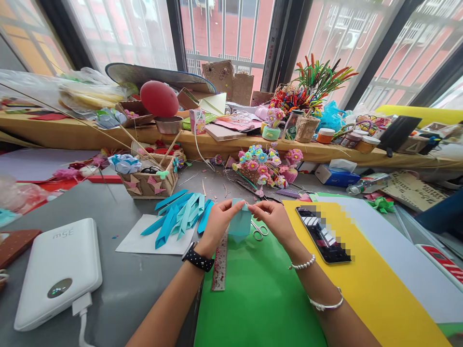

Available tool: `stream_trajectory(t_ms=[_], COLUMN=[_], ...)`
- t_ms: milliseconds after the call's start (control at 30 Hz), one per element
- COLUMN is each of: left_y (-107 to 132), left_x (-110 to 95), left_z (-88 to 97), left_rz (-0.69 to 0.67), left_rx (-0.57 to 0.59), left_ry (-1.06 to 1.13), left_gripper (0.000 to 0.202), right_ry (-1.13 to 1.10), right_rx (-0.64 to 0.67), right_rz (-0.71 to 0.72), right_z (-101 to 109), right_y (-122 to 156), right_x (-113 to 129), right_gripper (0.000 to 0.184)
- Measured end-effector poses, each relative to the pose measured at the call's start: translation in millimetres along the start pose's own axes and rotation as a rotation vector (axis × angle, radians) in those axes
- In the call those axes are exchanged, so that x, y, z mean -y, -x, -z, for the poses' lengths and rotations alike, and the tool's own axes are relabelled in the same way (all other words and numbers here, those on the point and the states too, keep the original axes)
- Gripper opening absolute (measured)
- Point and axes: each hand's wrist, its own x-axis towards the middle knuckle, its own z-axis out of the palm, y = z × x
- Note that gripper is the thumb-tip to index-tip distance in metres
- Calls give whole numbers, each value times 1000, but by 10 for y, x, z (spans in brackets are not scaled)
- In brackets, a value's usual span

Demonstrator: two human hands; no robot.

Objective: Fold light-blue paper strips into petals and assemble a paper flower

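Note:
Between my two hands a light blue sheet of paper point(240, 225) is held up over the green sheet point(260, 299), its top edge pinched. My left hand point(221, 219) grips it at the top left, thumb and fingers closed. At the top right corner, my right hand point(272, 218) pinches the paper with its fingertips. Just behind the paper lie small scissors point(259, 230). Below my left hand a clear patterned ruler point(219, 267) rests on the green sheet. Several folded blue paper strips point(181, 214) lie on a white sheet point(139, 238) to the left.
A white power bank point(61, 270) with a cable lies at left. On the yellow sheet point(379, 284) at right is a phone point(323, 236). A cardboard basket point(148, 185), crocheted flowers point(258, 164) and a tissue pack point(336, 174) stand farther back, below a cluttered ledge point(137, 140).

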Motion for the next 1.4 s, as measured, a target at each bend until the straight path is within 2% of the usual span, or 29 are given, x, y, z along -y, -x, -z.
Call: stream_trajectory(t_ms=[200, 333, 533, 800, 1033, 1233, 1400], left_y=[7, 8, -7, -22, 3, -17, -16], left_x=[-19, -51, -53, -23, -74, -32, -29], left_z=[-13, -6, 40, 34, 15, 22, 8], left_rz=[76, 112, 142, 174, 206, 201, 213], left_rx=[48, 66, 158, 66, 119, 143, 112], left_ry=[-2, -12, 77, 99, 53, 31, 31], left_gripper=[30, 28, 30, 41, 44, 46, 46], right_ry=[-40, -76, -142, -163, -272, -199, -104], right_rx=[73, 82, 62, 71, 58, 37, 5], right_rz=[-69, -90, -104, -104, -116, -96, -53], right_z=[-4, 4, 26, 32, 40, 25, 7], right_y=[-5, -13, -10, -15, -24, -23, -24], right_x=[33, 25, -9, -13, -59, -52, -51], right_gripper=[23, 23, 24, 23, 26, 25, 24])
